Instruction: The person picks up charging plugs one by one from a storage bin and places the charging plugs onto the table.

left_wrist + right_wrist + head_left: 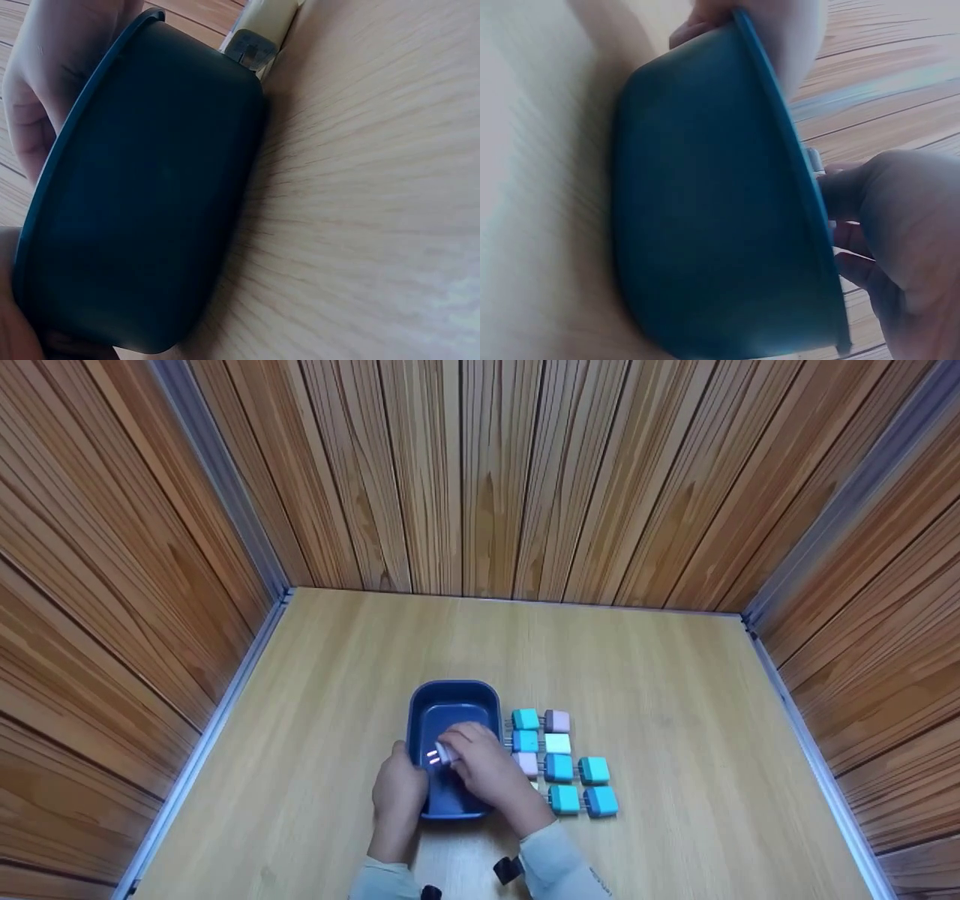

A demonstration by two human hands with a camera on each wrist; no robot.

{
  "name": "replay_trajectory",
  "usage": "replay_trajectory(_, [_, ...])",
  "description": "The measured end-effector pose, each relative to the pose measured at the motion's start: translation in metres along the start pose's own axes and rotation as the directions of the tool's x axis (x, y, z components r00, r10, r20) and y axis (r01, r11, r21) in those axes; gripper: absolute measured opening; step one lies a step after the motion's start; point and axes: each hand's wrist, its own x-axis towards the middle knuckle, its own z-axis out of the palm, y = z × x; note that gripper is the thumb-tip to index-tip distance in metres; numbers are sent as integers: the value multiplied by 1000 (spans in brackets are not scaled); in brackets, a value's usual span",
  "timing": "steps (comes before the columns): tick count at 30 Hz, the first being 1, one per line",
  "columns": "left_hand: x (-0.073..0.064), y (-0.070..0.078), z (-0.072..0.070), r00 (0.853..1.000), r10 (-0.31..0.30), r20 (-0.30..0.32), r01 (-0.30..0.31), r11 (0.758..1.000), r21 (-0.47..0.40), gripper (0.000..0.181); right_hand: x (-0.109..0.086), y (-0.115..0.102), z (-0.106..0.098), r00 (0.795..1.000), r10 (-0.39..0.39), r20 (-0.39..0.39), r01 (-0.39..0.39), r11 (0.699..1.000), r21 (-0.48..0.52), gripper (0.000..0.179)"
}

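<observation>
A deep blue plastic container [454,694] with rounded corners stands on the table. My left hand [399,789] grips its left rim; in the left wrist view that hand [13,315] shows at the lower left corner. Above the container's inside, my right hand [484,765] pinches a pale lilac plug adapter [448,753], its two metal pins pointing left. The right wrist view shows the right hand [907,232] beyond the rim, and the container's wall hides most of the adapter. The part of the container floor under the right hand is hidden.
Right of the container, plug adapters lie in rows: turquoise [594,770], blue [601,802], lilac [557,721] and pale green [557,744], pins leftward. The right forearm partly covers a pale one. Wood-panelled walls [495,480] enclose the wooden table [337,660] at the back and sides.
</observation>
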Motion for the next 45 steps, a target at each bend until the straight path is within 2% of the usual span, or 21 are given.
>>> replay_trajectory(12, [-1, 1, 0, 1000, 11, 1, -11, 1000, -3, 37, -8, 6, -16, 999, 49, -18, -47, 997, 69, 39])
replay_trajectory(19, [-2, 3, 0, 998, -48, 44, 48, 999, -7, 35, -11, 8, -29, 996, 86, -10, -84, 991, 102, 42])
replay_trajectory(23, [-2, 4, -1, 996, -61, 61, 62, 998, -11, 37, -12, 12, -36, 992, 123, -7, -121, 984, 129, 43])
replay_trajectory(30, [-3, 3, -1, 999, -28, 17, 28, 1000, 0, 37, -16, 19, -43, 991, 123, -45, -117, 986, 122, 43])
replay_trajectory(37, [-3, 3, -2, 999, -23, 27, 23, 1000, -1, 42, -22, 24, -51, 984, 164, -64, -156, 981, 115, 45])
replay_trajectory(45, [-3, 3, -3, 999, -23, 47, 23, 1000, 1, 46, -27, 33, -56, 981, 154, -121, -141, 984, 108, 46])
